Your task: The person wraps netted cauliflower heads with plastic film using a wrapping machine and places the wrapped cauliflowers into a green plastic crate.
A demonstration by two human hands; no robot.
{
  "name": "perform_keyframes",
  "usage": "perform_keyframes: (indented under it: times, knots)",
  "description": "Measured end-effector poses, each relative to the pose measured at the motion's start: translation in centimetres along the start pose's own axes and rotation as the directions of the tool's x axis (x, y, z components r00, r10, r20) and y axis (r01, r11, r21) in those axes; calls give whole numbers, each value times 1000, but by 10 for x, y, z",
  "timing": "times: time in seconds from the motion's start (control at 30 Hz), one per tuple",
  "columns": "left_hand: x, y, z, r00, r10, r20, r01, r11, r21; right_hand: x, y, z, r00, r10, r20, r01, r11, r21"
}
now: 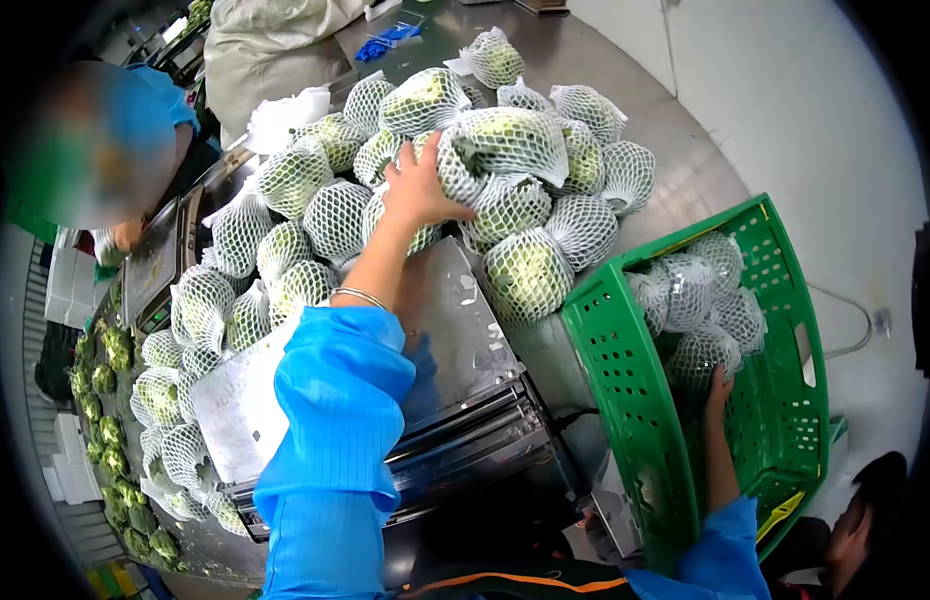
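Observation:
Cauliflowers in white foam nets [528, 275] lie heaped on the metal table. My left hand [422, 188] reaches into this heap, fingers spread and thumb apart, against the left side of a netted cauliflower [457, 168]. A metal bangle [359, 296] circles that wrist. My right hand [719, 392] is down inside the green crate [625, 385], its fingers closed against the lower side of another netted cauliflower [703, 357]; part of the hand is hidden. Several more netted cauliflowers [713, 262] sit beside it in the crate.
A metal-topped device [455, 320] stands between me and the heap. Unwrapped green heads [113, 430] line the left side. Another person [135, 150] is at the far left, and part of a person [865, 520] shows at lower right. A white wall [765, 90] rises behind the crate.

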State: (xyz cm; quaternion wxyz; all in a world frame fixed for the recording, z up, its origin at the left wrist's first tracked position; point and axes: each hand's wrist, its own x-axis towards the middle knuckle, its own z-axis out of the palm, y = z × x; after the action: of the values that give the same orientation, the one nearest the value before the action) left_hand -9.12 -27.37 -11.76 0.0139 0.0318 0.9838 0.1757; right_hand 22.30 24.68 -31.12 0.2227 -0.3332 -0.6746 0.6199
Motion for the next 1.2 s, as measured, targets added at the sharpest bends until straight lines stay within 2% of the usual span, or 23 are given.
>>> perform_keyframes:
  times: [0.1,0.17,0.2,0.27,0.33,0.4,0.47,0.5,0.53,0.57,0.6,0.63,0.7,0.77,0.8,0.83,0.9,0.97,1.0,1.03,1.07,1.1,1.2]
  knots:
    - [19,-44,2,990,-9,-143,-43,934,-356,-5,-26,9,999,42,-23,-45,990,-130]
    - [9,-70,-23,1000,-11,-2,5,636,-771,-3,-23,7,1000,-13,27,19,973,-230]
    - [-23,-60,-52,998,-53,-35,2,583,-812,2,-25,3,999,25,41,-12,958,-286]
    - [-83,-74,-90,922,202,-330,-301,910,-286,11,-28,-10,991,115,63,-79,906,-416]
    - [-163,-81,-127,807,497,-318,-514,857,35,-6,-86,-15,997,47,65,27,569,-822]
    - [-228,-97,-138,760,611,-221,-587,791,170,-6,-120,-31,953,-270,138,261,499,-826]
    - [-276,-123,-131,771,621,-142,-596,782,182,-19,-188,-3,931,-264,253,358,798,-485]
    - [-290,-141,-121,772,628,-99,-602,772,204,-64,-241,41,856,-352,379,488,791,-369]
    - [-304,-148,-124,788,608,-97,-578,784,227,-112,-285,85,748,-412,521,594,765,-248]
    - [-315,-148,-124,797,596,-97,-560,790,250,-159,-312,126,685,-406,605,551,832,-66]
    - [-330,-139,-136,853,521,-27,-500,831,246,-203,-329,162,570,-432,699,633,773,-40]
    - [-344,-137,-135,865,499,-56,-470,844,259,-246,-332,195,584,-296,755,563,819,-114]
    - [-390,-131,-142,914,376,-151,-305,885,352,-291,-300,238,173,-515,839,899,431,80]
    - [-445,-142,-124,922,118,-369,52,906,419,-301,-248,249,171,-571,803,983,154,-99]
    - [-460,-144,-114,902,-51,-428,235,891,388,-310,-238,247,260,-473,842,966,125,-229]
    - [-473,-148,-103,900,-98,-424,279,878,388,-316,-230,245,348,-360,866,935,67,-348]
    - [-470,-151,-82,902,-193,-386,322,896,305,-335,-215,253,266,-354,896,961,19,-277]
    - [-460,-166,-67,862,-144,-486,285,931,229,-331,-195,265,255,-456,853,961,218,-171]
    - [-459,-171,-74,871,-234,-432,290,955,68,-331,-200,264,268,-464,845,951,266,-156]
    - [-464,-174,-86,906,-359,-224,368,930,-2,-328,-212,255,309,-357,882,915,365,-172]
    - [-475,-175,-101,897,-435,-75,393,866,-310,-312,-210,249,311,-215,926,793,596,-128]
    - [-487,-175,-114,889,-449,92,415,703,-578,-321,-224,235,425,-91,901,531,831,-166]
    - [-510,-163,-155,941,-323,103,243,429,-870,-328,-296,197,320,-186,929,370,927,58]
